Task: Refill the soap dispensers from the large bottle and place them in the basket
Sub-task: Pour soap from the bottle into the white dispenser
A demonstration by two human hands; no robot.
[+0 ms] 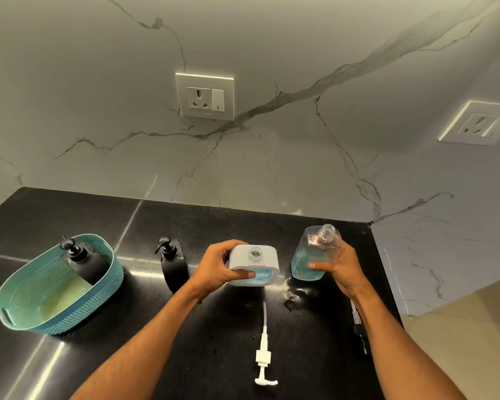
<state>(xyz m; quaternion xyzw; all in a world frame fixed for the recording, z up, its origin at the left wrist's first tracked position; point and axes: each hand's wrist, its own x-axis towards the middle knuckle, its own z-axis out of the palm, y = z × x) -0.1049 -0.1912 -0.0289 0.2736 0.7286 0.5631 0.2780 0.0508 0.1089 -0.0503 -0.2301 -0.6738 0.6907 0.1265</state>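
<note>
1. The left hand (223, 268) grips a white square dispenser (254, 262), thumb on its near face, fingers curled behind; its neck is uncapped and blue soap shows low inside.
2. The right hand (337, 265) holds the large bottle (315, 255) of blue soap, thumb across its front; the bottle is open-topped, roughly upright and just right of the dispenser, apart from it.
3. The white pump (263, 356) lies on the counter (214, 327) between the forearms, near the body. A dark pump (358, 327) lies partly hidden under the right forearm.
4. Left of the left hand stands 1 black dispenser (172, 262); further left, the teal basket (58, 284) holds 1 more.
5. Risks, as I judge them: both necks are narrow, so a quick tilt could send soap over the white top and onto the counter. A wet patch near the bottle's base suggests slippery grips. A forearm could sweep either loose pump off the edge.
</note>
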